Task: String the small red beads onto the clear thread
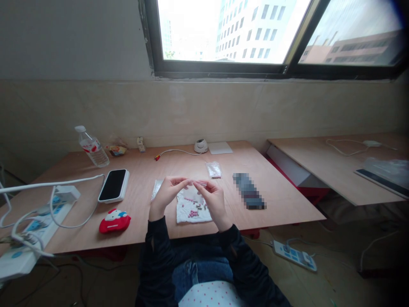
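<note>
My left hand (168, 192) and my right hand (213, 198) are raised in front of me, their fingertips meeting over a white cloth or tissue (182, 216). Both are closed in a pinch. Whatever sits between the fingertips is too small to name. On the white sheet lie several pink beads (193, 213) and a few small dark or metallic pieces (199, 208). A clear plastic bag (156, 188) shows partly behind my left hand. Beyond my right hand rests a small clear bag with pink contents (213, 169).
Left of my hands are a phone (113, 186), a red pouch (115, 221), a power strip (41, 230) with white cables and a water bottle (92, 147). A dome camera (200, 146) stands at the back. A blurred dark object (249, 191) lies right.
</note>
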`<state>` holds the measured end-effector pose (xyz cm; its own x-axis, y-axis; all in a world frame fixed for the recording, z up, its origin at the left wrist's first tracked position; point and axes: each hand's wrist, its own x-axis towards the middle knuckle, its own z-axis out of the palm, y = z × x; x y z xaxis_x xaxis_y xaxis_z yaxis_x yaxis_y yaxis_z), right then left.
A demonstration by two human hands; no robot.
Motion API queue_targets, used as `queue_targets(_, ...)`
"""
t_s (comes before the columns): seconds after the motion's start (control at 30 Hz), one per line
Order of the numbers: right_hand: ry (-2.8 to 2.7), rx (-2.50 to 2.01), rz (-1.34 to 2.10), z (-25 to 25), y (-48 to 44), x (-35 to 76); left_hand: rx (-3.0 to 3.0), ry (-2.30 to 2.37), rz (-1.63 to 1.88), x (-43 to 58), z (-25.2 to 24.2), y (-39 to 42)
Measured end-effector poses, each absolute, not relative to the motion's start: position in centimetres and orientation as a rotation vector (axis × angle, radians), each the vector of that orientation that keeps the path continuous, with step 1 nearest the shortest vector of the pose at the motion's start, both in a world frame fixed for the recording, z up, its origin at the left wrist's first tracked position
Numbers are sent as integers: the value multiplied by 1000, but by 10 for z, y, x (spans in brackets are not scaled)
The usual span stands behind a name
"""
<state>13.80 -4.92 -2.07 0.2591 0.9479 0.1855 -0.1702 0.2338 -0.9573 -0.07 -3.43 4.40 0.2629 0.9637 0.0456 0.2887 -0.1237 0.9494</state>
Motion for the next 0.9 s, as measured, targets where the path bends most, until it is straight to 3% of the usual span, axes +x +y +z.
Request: queue_targets(0.9,-1014,-1038,994,-21,-50,138,1598,1122,875,1,37,-30)
